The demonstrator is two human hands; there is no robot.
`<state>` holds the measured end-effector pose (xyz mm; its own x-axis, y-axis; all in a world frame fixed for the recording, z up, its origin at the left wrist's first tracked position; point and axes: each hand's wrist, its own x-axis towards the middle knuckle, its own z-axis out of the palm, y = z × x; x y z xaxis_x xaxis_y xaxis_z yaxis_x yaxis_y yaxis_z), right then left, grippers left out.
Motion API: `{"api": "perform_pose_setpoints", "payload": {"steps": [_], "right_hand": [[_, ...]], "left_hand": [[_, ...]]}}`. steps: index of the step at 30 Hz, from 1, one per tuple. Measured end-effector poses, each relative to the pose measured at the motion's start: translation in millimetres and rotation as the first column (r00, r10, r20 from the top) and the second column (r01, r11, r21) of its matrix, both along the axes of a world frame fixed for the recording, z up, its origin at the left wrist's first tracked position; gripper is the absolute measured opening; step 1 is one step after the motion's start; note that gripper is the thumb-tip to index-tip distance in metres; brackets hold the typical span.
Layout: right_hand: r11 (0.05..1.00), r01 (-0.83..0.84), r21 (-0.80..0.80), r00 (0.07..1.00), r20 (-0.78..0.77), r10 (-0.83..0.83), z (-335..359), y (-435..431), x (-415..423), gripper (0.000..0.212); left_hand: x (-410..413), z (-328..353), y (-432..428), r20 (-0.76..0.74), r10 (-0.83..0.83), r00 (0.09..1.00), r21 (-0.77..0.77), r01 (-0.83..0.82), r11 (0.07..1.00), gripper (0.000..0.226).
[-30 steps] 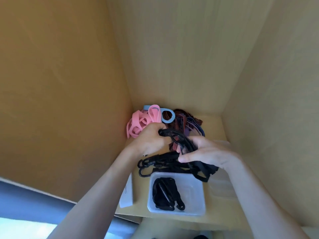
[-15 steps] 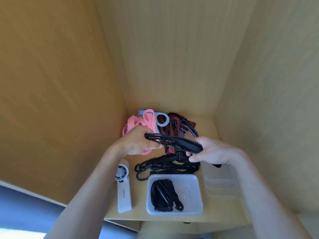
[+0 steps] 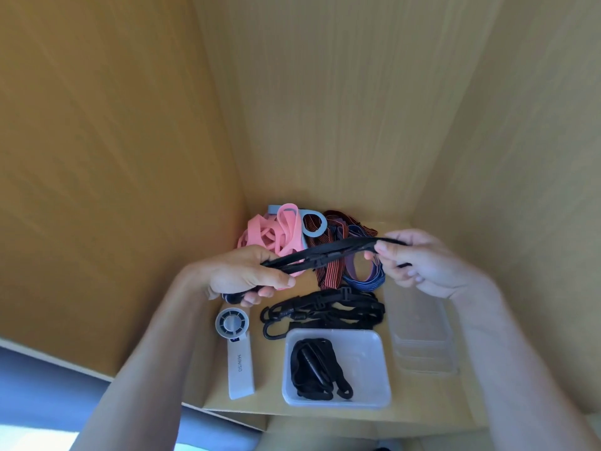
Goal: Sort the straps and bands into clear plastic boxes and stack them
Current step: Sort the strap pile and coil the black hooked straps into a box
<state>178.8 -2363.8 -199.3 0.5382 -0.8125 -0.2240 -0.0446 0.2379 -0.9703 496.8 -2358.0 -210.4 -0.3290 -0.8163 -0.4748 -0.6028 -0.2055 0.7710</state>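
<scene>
A black strap [image 3: 328, 252] hangs stretched in the air between both hands, above the cluttered shelf [image 3: 422, 405]. The left hand [image 3: 247, 275] grips its lower end, fingers curled round it with the thumb laid along the front. The right hand [image 3: 419, 262] pinches the higher end between thumb and forefinger, the other fingers bent behind.

Take the clear box [image 3: 366, 359] near the shelf's front edge as the centre of the dial. A coiled strap [image 3: 315, 366], also black, lies inside it toward its left wall. At twelve o'clock, just beyond the box, black hooked cords [image 3: 325, 310] lie in a tangle. Farther out at twelve, under the stretched strap, sit striped straps [image 3: 328, 271] in red and blue. At eleven o'clock, in the back corner, pink bands [image 3: 273, 236] are heaped, with a grey ring [image 3: 313, 224] beside them. At three o'clock, just beside the box, stands a stack of clear boxes [image 3: 422, 340]. At nine o'clock a white handheld fan [image 3: 237, 349] lies flat, its round head toward the left hand.
</scene>
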Motion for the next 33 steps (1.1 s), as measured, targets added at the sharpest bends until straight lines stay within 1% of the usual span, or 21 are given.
{"api": "perform_pose_setpoints", "payload": {"steps": [2,4,5,6,8,10,12,14,17,20,22,24,25,27,28,30,32,33], "right_hand": [[0.999,0.051,0.005,0.998,0.039,-0.051,0,-5,2,0.025],[0.994,0.105,0.028,0.992,0.065,-0.107,3,-9,5,0.025],[0.987,0.146,0.060,0.985,0.081,-0.151,5,-12,9,0.026],[0.973,0.199,0.115,0.973,0.098,-0.211,6,-15,14,0.027],[0.903,0.283,0.324,0.921,0.172,-0.350,8,-17,31,0.025],[0.806,0.269,0.527,0.842,0.278,-0.462,9,-14,51,0.024],[0.747,0.221,0.627,0.781,0.345,-0.521,8,-10,69,0.025],[0.737,0.218,0.640,0.757,0.366,-0.542,6,-6,79,0.028],[0.770,0.302,0.563,0.769,0.333,-0.545,0,-1,89,0.035],[0.782,0.407,0.472,0.789,0.250,-0.561,-10,4,98,0.036],[0.787,0.471,0.398,0.802,0.178,-0.570,-14,8,105,0.035],[0.809,0.502,0.306,0.826,0.106,-0.553,-15,13,111,0.032],[0.833,0.493,0.250,0.846,0.085,-0.526,-15,17,114,0.036],[0.871,0.469,0.146,0.875,0.058,-0.481,-17,25,120,0.053],[0.875,0.474,0.104,0.876,0.044,-0.480,-19,29,122,0.054],[0.865,0.503,-0.006,0.864,-0.024,-0.503,-27,35,128,0.041],[0.849,0.515,-0.119,0.840,-0.125,-0.528,-35,40,133,0.031],[0.837,0.527,-0.149,0.826,-0.141,-0.545,-39,42,134,0.028]], "left_hand": [[-2,-6,1,-0.090,0.011,0.996,0.055,-0.006,0.998,0.020],[-7,-11,4,-0.178,0.057,0.982,0.102,-0.039,0.994,0.017],[-10,-12,6,-0.214,0.072,0.974,0.116,-0.048,0.992,0.015],[-14,-12,8,-0.280,0.076,0.957,0.139,-0.038,0.990,0.015],[-24,-13,15,-0.485,0.098,0.869,0.218,0.012,0.976,0.022],[-37,-13,24,-0.635,0.193,0.748,0.289,-0.002,0.957,0.026],[-50,-18,31,-0.712,0.316,0.628,0.354,-0.068,0.933,0.027],[-60,-22,36,-0.732,0.412,0.543,0.417,-0.121,0.901,0.027],[-69,-26,37,-0.727,0.525,0.442,0.495,-0.192,0.847,0.029],[-73,-28,35,-0.697,0.613,0.372,0.537,-0.296,0.790,0.030],[-73,-31,35,-0.686,0.642,0.342,0.543,-0.346,0.765,0.030],[-73,-34,34,-0.687,0.653,0.318,0.543,-0.372,0.753,0.030],[-73,-34,34,-0.691,0.656,0.304,0.544,-0.380,0.748,0.030],[-75,-33,34,-0.689,0.666,0.287,0.543,-0.405,0.736,0.031],[-77,-33,34,-0.679,0.674,0.292,0.535,-0.431,0.726,0.032],[-80,-33,34,-0.654,0.688,0.313,0.506,-0.494,0.706,0.033],[-83,-33,35,-0.663,0.684,0.303,0.485,-0.521,0.702,0.032],[-85,-33,36,-0.679,0.674,0.292,0.479,-0.519,0.707,0.034]]}}
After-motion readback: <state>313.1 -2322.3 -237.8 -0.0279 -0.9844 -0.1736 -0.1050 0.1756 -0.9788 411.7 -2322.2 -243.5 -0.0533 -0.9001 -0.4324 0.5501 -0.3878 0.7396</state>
